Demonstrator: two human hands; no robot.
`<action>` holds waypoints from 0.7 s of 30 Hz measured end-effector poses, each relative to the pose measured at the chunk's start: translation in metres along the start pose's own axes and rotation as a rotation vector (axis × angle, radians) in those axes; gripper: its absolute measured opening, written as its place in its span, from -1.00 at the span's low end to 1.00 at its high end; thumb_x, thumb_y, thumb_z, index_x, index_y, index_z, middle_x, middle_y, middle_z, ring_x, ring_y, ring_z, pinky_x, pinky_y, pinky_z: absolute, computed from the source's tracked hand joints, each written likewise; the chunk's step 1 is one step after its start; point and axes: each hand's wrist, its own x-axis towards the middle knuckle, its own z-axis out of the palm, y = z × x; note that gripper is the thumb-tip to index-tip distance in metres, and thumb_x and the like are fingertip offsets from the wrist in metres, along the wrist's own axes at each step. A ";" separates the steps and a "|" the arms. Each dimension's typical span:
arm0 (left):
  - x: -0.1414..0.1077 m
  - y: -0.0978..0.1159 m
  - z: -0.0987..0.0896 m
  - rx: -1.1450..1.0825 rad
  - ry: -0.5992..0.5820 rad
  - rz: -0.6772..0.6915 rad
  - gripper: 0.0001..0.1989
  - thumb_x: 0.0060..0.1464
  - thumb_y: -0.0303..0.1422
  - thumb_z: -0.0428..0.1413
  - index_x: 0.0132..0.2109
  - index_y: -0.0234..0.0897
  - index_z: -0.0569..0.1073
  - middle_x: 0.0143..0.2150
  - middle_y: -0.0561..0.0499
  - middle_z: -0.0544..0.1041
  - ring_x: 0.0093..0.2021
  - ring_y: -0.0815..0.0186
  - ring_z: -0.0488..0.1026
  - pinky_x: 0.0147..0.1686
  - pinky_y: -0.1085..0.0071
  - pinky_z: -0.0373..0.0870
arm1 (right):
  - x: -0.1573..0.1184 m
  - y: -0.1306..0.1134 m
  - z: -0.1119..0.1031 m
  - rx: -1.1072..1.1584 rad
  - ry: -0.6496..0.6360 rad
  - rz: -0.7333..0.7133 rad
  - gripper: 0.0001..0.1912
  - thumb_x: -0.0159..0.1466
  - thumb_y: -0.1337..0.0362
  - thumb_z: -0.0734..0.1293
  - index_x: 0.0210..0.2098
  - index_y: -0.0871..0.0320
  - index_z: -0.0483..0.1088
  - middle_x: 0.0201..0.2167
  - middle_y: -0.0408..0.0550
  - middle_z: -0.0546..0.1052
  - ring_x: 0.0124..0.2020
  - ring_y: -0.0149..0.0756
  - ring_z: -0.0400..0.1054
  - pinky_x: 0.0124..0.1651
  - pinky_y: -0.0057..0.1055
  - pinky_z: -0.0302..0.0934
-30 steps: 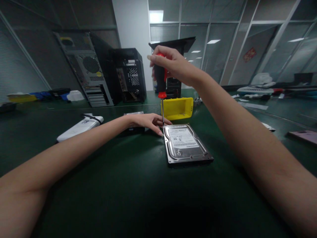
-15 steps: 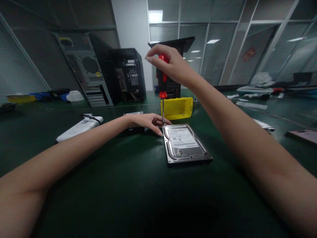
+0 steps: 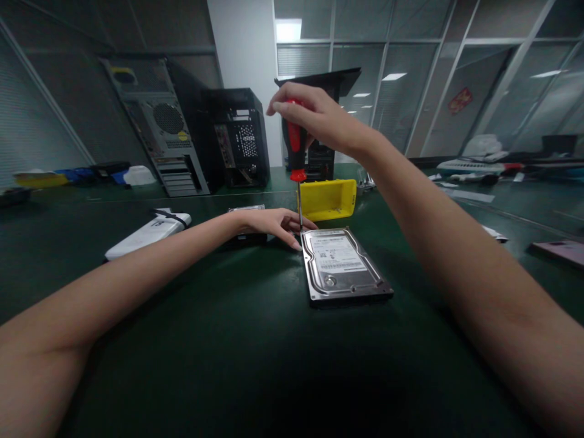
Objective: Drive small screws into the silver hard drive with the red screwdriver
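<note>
A silver hard disk drive (image 3: 337,264) with a white label lies flat on the green tabletop. At its far left corner my left hand (image 3: 278,224) grips the edge, thumb by the near side and fingers reaching round behind. My right hand (image 3: 310,112) is closed around the top of a red and black screwdriver (image 3: 296,143). The shaft points down, with its tip at the drive's far left corner; the handle leans slightly left. Whether a screw sits under the tip is hidden.
Behind the drive stands a yellow bin (image 3: 327,199). Another drive (image 3: 249,234) lies partly behind my left wrist. A white box with a black strap (image 3: 148,234) rests at left. Computer cases (image 3: 241,140) stand at the back, and a pink flat object (image 3: 561,250) lies far right.
The screwdriver handle has tipped a little to the left and turned, and my right fingers have shifted around its top. My left hand and the drive stay in place.
</note>
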 end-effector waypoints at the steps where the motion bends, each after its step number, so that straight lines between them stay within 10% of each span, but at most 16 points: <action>1: 0.000 0.000 0.000 -0.002 -0.002 0.004 -0.35 -0.09 -0.42 0.24 0.17 -0.17 0.24 0.20 -0.05 0.29 0.18 0.24 0.24 0.17 0.25 0.13 | 0.000 0.000 0.001 -0.013 0.001 -0.003 -0.79 0.29 0.20 0.15 -0.20 0.12 0.34 -0.39 -0.12 0.34 -0.46 -0.52 0.28 -0.60 -0.68 0.17; 21: 0.000 -0.001 0.000 0.003 -0.003 0.007 -0.35 -0.08 -0.43 0.24 0.17 -0.17 0.24 0.19 -0.05 0.30 0.17 0.24 0.26 0.15 0.27 0.16 | 0.003 -0.002 -0.005 -0.110 -0.006 0.039 -0.68 0.35 0.30 0.04 -0.03 0.16 0.33 -0.38 -0.11 0.45 -0.36 -0.45 0.35 -0.45 -0.57 0.20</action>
